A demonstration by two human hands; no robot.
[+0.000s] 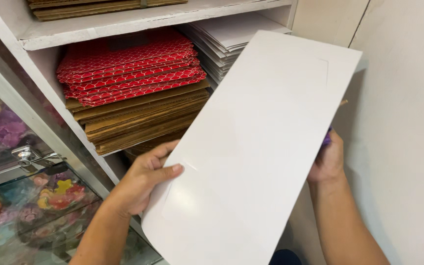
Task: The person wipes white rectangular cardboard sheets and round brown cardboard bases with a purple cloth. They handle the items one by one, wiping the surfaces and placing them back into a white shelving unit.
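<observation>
Big flat white card sheet [256, 152] held out in front of the shelf, long axis running from about 7 o'clock up to 1 o'clock, far corner tipped toward the wall. Left hand [146, 179] at 9 o'clock of the sheet, pinching its left edge: thumb [170, 171] laid on top, fingers tucked under, so closed on the card. Right hand [327, 162] over at 3 o'clock, mostly hidden behind the right edge; looks wrapped around something purple with a thin stick poking out, can't tell if it grips the sheet too. Sheet sits between both hands, left one showing the clearer hold. Behind, at 11 o'clock: red patterned stack [128, 66] on top of brown corrugated boards [138, 120], more white sheets [226, 41] at 12. Glass case with colourful flowers [50, 196] down at 8 o'clock.
</observation>
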